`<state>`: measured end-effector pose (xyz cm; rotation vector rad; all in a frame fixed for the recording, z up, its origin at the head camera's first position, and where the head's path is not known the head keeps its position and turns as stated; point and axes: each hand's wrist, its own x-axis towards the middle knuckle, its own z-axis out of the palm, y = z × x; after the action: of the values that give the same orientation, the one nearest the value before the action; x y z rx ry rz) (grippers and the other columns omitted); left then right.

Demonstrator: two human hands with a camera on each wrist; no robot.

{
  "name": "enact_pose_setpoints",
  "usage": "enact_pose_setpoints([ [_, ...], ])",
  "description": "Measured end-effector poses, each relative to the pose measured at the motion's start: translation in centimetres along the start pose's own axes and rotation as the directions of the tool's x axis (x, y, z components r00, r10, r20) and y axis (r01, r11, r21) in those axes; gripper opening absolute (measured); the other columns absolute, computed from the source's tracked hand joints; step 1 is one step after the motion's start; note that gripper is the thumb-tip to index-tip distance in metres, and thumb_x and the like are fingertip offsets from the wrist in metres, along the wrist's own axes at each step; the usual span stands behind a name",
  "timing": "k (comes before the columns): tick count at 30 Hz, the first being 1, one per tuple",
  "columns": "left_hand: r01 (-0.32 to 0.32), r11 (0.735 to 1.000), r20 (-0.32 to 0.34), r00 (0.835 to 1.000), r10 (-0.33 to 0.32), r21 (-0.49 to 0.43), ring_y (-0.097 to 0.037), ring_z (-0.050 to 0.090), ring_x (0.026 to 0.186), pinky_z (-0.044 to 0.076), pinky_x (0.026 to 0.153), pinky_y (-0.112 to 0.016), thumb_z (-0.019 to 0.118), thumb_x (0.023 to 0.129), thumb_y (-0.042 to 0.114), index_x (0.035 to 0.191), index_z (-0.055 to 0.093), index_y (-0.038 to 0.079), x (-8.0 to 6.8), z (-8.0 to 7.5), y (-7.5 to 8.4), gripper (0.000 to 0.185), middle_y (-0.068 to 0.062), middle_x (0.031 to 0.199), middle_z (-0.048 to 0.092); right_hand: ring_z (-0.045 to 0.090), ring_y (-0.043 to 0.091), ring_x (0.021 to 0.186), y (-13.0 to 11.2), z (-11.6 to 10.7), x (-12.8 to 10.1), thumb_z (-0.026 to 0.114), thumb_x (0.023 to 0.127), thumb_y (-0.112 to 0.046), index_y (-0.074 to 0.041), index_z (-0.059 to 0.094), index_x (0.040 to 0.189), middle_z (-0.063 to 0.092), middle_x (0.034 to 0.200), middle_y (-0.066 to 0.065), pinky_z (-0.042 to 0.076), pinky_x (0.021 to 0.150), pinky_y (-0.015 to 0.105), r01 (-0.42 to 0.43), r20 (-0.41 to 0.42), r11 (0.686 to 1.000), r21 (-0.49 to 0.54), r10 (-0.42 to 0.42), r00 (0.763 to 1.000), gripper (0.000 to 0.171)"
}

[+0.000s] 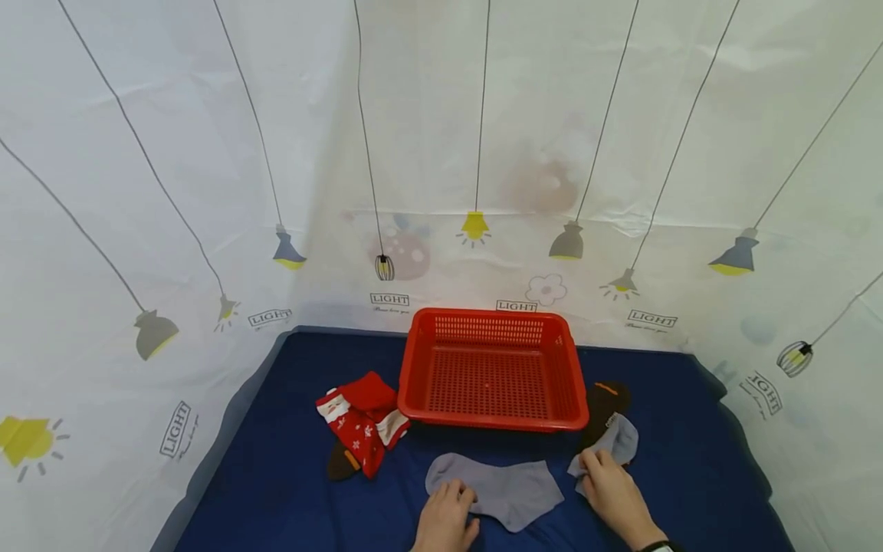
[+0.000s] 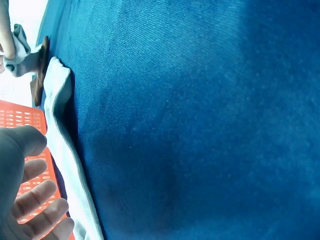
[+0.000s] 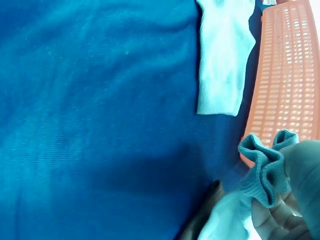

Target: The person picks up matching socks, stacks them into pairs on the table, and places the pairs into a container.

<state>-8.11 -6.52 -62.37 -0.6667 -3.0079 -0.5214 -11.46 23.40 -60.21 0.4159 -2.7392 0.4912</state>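
Note:
A grey sock [image 1: 497, 488] lies flat on the blue cloth [image 1: 276, 475] in front of a red mesh basket [image 1: 493, 368]. My left hand [image 1: 455, 497] rests with relaxed fingers on its left end; in the left wrist view the fingers [image 2: 35, 200] are spread beside the sock [image 2: 65, 160]. My right hand [image 1: 589, 469] pinches the bunched cuff of a second grey sock [image 1: 619, 438], seen close up as sock [image 3: 262, 170] against fingers [image 3: 295, 205]. That second sock lies over a dark brown sock [image 1: 605, 400] with an orange mark.
Red Christmas-patterned socks [image 1: 362, 418] are piled left of the basket, with another brown sock [image 1: 341, 462] poking out beneath them. White curtains printed with lamps [image 1: 476, 153] wall in the blue surface on the left, back and right.

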Motion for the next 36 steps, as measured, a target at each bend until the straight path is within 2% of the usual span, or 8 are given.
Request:
enact_pose_setpoints([
  [5, 0.011, 1.0, 0.029, 1.0, -0.011, 0.01, -0.009, 0.046, 0.071, 0.042, 0.063, -0.025, 0.071, 0.075, 0.032, 0.087, 0.059, 0.02, 0.0, -0.1, -0.1, 0.02, 0.005, 0.084, 0.049, 0.041, 0.005, 0.055, -0.8, -0.3, 0.8, 0.068, 0.068, 0.002, -0.016, 0.051, 0.079, 0.041, 0.07, -0.006, 0.033, 0.048, 0.021, 0.035, 0.045, 0.999, 0.023, -0.036, 0.998, 0.027],
  [10, 0.008, 1.0, 0.016, 1.0, -0.008, 0.01, -0.009, 0.045, 0.071, 0.041, 0.062, -0.025, 0.072, 0.075, 0.031, 0.086, 0.059, 0.02, 0.0, -0.2, -0.2, 0.02, 0.005, 0.084, 0.048, 0.044, 0.004, 0.059, -1.6, -0.5, 1.6, 0.071, 0.069, 0.0, -0.017, 0.052, 0.08, 0.043, 0.074, -0.008, 0.035, 0.05, 0.02, 0.071, 0.079, 0.997, 0.032, -0.073, 0.994, 0.027],
  [19, 0.023, 1.0, 0.025, 0.999, -0.023, 0.006, -0.01, 0.046, 0.073, 0.042, 0.064, -0.026, 0.07, 0.076, 0.032, 0.088, 0.059, 0.021, -0.1, -0.4, -0.2, 0.02, 0.006, 0.085, 0.048, 0.045, 0.003, 0.062, -3.4, -0.4, 2.8, 0.071, 0.069, -0.001, -0.017, 0.055, 0.084, 0.047, 0.08, -0.008, 0.038, 0.052, 0.019, 0.185, 0.092, 0.978, 0.095, -0.194, 0.977, 0.028],
  [27, 0.001, 1.0, -0.017, 1.0, -0.001, -0.003, -0.01, 0.046, 0.073, 0.041, 0.064, -0.026, 0.071, 0.075, 0.03, 0.088, 0.059, 0.02, -0.2, -0.5, -0.5, 0.02, 0.005, 0.084, 0.048, 0.042, 0.002, 0.062, -5.4, 0.3, 3.4, 0.071, 0.07, -0.004, -0.017, 0.055, 0.086, 0.045, 0.079, -0.009, 0.036, 0.054, 0.018, 0.301, 0.075, 0.95, 0.086, -0.307, 0.949, 0.026],
  [36, -0.046, 0.998, -0.109, 0.993, 0.05, 0.039, -0.01, 0.047, 0.072, 0.042, 0.063, -0.025, 0.073, 0.072, 0.03, 0.088, 0.06, 0.02, -0.3, -0.3, -0.8, 0.023, 0.006, 0.084, 0.049, 0.036, 0.001, 0.058, -8.7, 1.6, 3.9, 0.067, 0.076, -0.007, -0.018, 0.052, 0.08, 0.039, 0.073, -0.009, 0.032, 0.051, 0.016, 0.344, 0.119, 0.932, 0.116, -0.357, 0.927, 0.019],
])
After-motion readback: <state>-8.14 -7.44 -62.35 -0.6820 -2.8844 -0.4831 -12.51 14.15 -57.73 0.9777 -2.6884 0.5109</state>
